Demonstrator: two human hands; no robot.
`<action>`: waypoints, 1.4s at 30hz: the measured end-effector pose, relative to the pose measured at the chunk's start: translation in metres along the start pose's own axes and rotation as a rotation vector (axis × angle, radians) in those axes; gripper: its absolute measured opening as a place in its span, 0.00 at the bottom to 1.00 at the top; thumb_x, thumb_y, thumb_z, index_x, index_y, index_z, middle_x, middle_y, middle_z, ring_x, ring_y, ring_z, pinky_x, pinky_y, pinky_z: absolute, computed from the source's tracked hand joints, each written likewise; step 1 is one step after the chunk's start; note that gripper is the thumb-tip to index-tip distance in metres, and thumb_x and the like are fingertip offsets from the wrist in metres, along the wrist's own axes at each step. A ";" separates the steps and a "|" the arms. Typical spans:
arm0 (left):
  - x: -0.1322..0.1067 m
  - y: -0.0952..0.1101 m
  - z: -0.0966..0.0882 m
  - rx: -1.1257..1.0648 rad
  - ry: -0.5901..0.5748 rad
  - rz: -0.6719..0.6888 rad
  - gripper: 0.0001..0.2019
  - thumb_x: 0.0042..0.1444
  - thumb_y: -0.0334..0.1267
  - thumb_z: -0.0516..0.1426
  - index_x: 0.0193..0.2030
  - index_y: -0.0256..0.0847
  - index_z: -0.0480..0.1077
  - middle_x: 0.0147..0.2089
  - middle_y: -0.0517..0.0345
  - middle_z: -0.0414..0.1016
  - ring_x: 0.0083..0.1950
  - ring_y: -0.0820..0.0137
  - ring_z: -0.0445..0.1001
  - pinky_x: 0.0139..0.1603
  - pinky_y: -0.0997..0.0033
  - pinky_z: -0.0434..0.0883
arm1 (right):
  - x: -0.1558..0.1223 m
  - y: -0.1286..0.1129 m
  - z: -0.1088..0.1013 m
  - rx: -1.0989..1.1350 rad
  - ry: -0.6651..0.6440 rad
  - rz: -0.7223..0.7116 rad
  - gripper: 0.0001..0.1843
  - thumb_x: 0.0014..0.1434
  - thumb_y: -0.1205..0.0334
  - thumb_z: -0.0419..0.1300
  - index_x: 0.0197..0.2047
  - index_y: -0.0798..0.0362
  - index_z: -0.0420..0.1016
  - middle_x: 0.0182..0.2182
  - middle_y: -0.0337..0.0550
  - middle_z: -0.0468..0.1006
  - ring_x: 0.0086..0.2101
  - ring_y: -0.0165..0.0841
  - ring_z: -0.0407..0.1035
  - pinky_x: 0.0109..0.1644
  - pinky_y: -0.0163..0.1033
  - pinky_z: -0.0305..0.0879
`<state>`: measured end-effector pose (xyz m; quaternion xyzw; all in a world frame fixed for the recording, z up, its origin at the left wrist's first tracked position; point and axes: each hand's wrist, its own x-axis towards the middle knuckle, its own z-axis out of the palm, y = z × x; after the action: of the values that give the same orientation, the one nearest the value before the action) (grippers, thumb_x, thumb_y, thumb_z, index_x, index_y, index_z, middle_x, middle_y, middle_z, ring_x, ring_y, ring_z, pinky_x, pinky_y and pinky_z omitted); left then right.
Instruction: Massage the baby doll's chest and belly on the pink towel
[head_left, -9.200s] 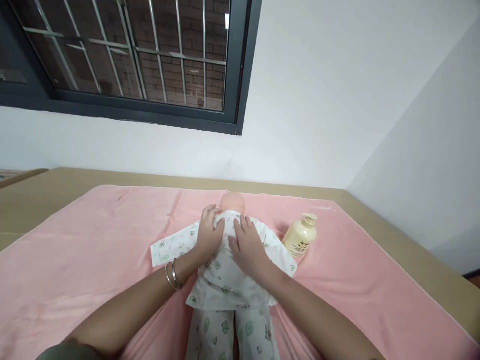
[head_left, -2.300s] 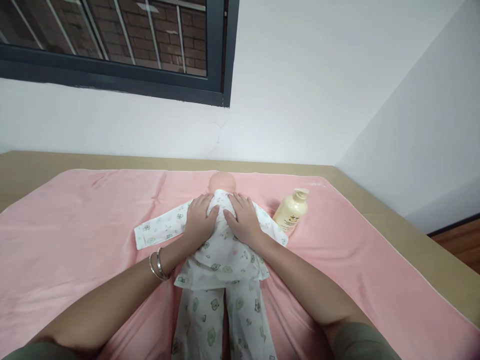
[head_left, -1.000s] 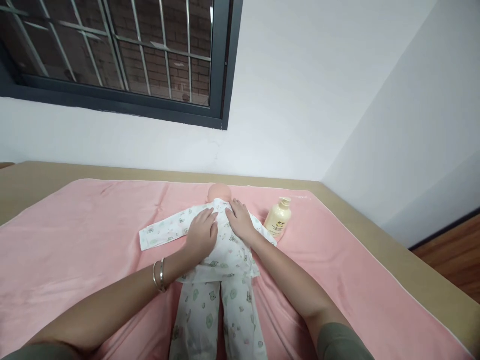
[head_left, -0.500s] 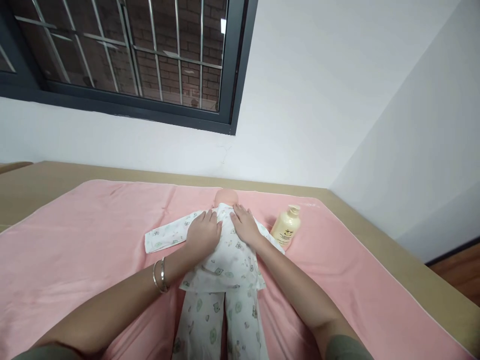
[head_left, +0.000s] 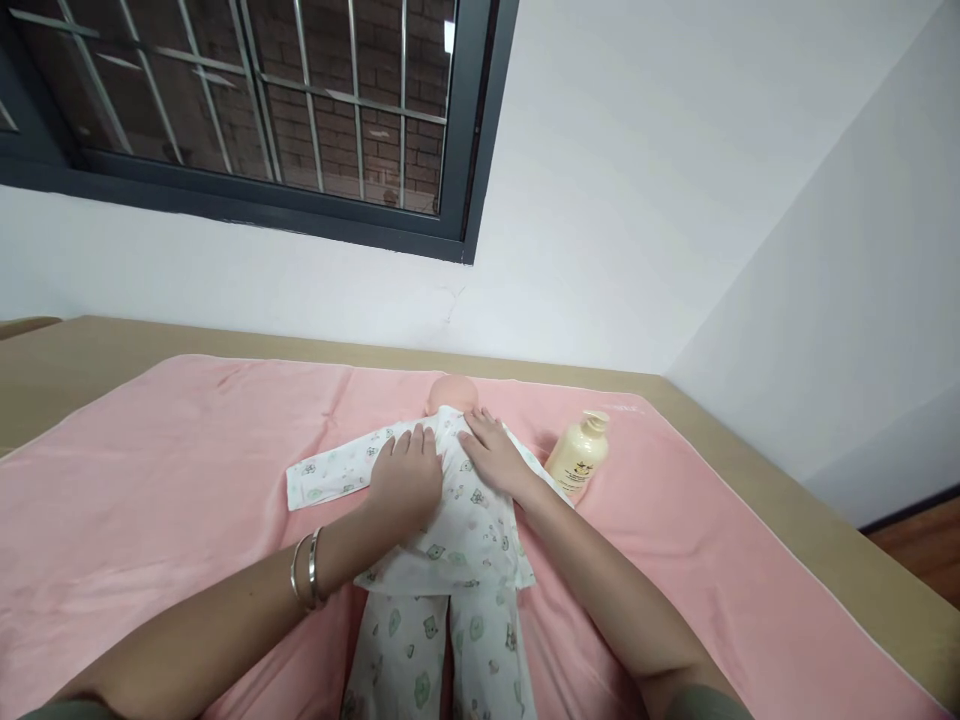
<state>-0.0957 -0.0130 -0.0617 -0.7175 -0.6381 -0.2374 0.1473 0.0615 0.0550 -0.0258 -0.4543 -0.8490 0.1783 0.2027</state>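
Observation:
A baby doll in a white printed top [head_left: 476, 535] and matching trousers [head_left: 484, 650] lies stretched out on a pink sheet. Only the smooth rounded crown of its head [head_left: 452, 393] shows; the face is out of sight. My left hand [head_left: 409, 475] lies on the doll's upper body at the left shoulder, fingers extended over the cloth and thumb mostly hidden. On the opposite shoulder rests my right hand [head_left: 495, 455], flat with its fingers a little apart. The left sleeve [head_left: 326, 475] stretches out sideways; my right forearm partly covers the other sleeve.
A cream pump bottle [head_left: 579, 455] stands on the pink sheet [head_left: 187, 480], right of the doll. The sheet covers much of a wooden table [head_left: 757, 480] against a white wall. A barred, dark-framed window [head_left: 300, 110] is above.
My left thumb, apart from the fingers before, is now tucked in and largely hidden. My left wrist has shifted slightly left and down. The right hand stays on the shoulder.

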 end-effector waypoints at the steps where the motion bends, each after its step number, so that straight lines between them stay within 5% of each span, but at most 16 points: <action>1: 0.000 -0.001 -0.001 0.020 -0.008 -0.008 0.24 0.64 0.37 0.45 0.61 0.23 0.63 0.59 0.28 0.69 0.60 0.46 0.68 0.58 0.44 0.65 | -0.002 0.000 0.002 -0.021 0.004 0.000 0.31 0.69 0.51 0.43 0.69 0.59 0.55 0.68 0.56 0.52 0.69 0.44 0.40 0.69 0.57 0.38; 8: 0.027 -0.022 0.002 0.033 -0.009 0.002 0.21 0.65 0.39 0.45 0.56 0.28 0.68 0.56 0.35 0.73 0.60 0.50 0.69 0.60 0.46 0.64 | -0.046 -0.030 0.024 -0.161 0.057 -0.097 0.32 0.68 0.56 0.46 0.70 0.62 0.51 0.70 0.57 0.47 0.69 0.48 0.35 0.70 0.57 0.38; 16: 0.004 0.002 0.007 -0.021 0.095 0.118 0.20 0.65 0.35 0.44 0.56 0.27 0.67 0.55 0.34 0.73 0.60 0.51 0.69 0.57 0.48 0.67 | -0.005 0.010 0.001 -0.043 0.011 -0.055 0.30 0.70 0.50 0.40 0.70 0.54 0.52 0.69 0.52 0.50 0.69 0.42 0.38 0.70 0.59 0.35; 21: 0.019 -0.013 0.013 -0.197 0.064 0.051 0.20 0.64 0.40 0.46 0.58 0.33 0.66 0.58 0.37 0.71 0.62 0.52 0.66 0.62 0.45 0.64 | -0.025 -0.009 0.016 -0.137 0.093 -0.059 0.30 0.68 0.57 0.45 0.69 0.63 0.52 0.68 0.60 0.52 0.68 0.47 0.40 0.69 0.61 0.41; 25: 0.035 -0.027 0.025 -0.326 0.008 -0.006 0.20 0.65 0.41 0.43 0.57 0.36 0.66 0.56 0.41 0.72 0.60 0.55 0.68 0.63 0.47 0.62 | -0.043 -0.024 0.025 -0.148 0.128 -0.209 0.30 0.66 0.59 0.49 0.69 0.56 0.55 0.69 0.52 0.52 0.69 0.48 0.38 0.68 0.61 0.46; 33: 0.032 -0.021 0.029 -0.454 0.039 -0.065 0.17 0.63 0.40 0.44 0.53 0.39 0.67 0.52 0.47 0.74 0.52 0.57 0.70 0.55 0.51 0.67 | -0.019 0.007 0.030 -0.051 0.198 -0.063 0.28 0.70 0.51 0.44 0.70 0.48 0.54 0.70 0.48 0.50 0.69 0.45 0.38 0.69 0.61 0.41; 42: 0.033 -0.022 0.025 -0.494 0.026 -0.081 0.17 0.62 0.40 0.45 0.53 0.39 0.66 0.51 0.47 0.74 0.53 0.57 0.70 0.57 0.52 0.66 | -0.023 0.001 0.031 -0.033 0.228 -0.066 0.27 0.69 0.54 0.45 0.68 0.50 0.58 0.67 0.49 0.57 0.68 0.43 0.44 0.69 0.60 0.41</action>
<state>-0.1115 0.0310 -0.0673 -0.7024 -0.5871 -0.4010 -0.0340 0.0582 0.0323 -0.0575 -0.4468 -0.8377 0.1049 0.2960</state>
